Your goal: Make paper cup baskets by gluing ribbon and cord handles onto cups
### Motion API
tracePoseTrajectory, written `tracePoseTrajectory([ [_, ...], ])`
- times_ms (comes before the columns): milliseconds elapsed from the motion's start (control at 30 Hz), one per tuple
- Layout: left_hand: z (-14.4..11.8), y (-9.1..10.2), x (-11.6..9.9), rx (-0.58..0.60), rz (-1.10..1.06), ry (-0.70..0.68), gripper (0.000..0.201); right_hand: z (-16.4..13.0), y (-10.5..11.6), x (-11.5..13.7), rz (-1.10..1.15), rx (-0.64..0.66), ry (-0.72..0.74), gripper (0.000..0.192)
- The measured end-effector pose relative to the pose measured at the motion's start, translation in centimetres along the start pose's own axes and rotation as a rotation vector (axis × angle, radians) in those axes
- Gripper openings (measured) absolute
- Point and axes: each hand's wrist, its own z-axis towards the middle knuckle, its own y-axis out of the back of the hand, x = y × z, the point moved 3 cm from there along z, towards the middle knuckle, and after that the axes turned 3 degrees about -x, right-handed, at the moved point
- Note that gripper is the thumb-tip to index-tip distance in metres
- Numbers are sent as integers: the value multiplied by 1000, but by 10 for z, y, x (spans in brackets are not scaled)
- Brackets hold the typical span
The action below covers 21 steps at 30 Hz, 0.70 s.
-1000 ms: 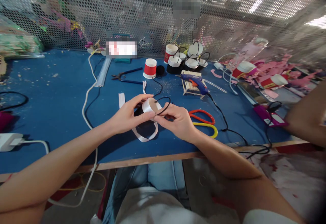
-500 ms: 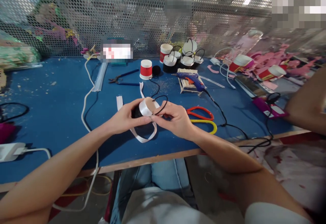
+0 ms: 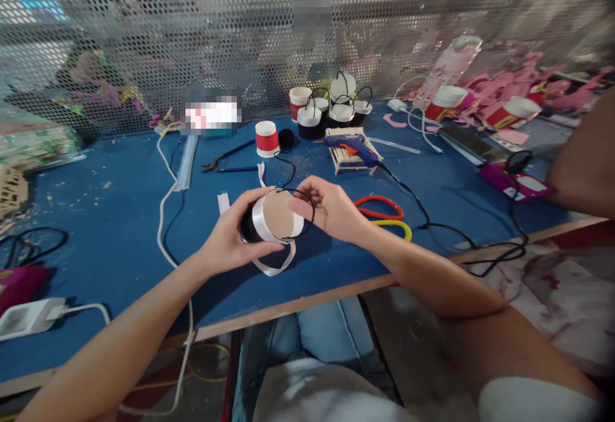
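A paper cup (image 3: 278,216) lies tilted in my left hand (image 3: 229,233), its brown round face turned toward me. White ribbon (image 3: 260,218) circles its upper part, and black cord covers the lower body. My left fingers and thumb wrap round its left side. At the right rim, my right hand (image 3: 331,209) has its thumb over the edge and its fingers curled behind, gripping the cup there. A thin black cord loop (image 3: 313,201) arches from the cup past these fingers. A loose ribbon tail (image 3: 275,269) hangs below onto the table.
Behind the cup are cutting pliers (image 3: 223,162), a red-and-white cup (image 3: 266,139), a black yarn ball (image 3: 286,138) and several black-wrapped cups (image 3: 309,122). A blue glue gun (image 3: 353,145) rests on a stick rack. Scissors handles (image 3: 384,207) lie right. Another person's arm (image 3: 583,153) is at far right.
The cup has turned so its brown face points more toward me. My right fingers have shifted from the lower ribbon edge up to the right rim. The view has shifted slightly.
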Motion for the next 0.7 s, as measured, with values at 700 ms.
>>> tracePoseTrajectory([
  [700,-5,-22,-6,91,400,4,85,-9,-11,0,-366,108,188,25],
])
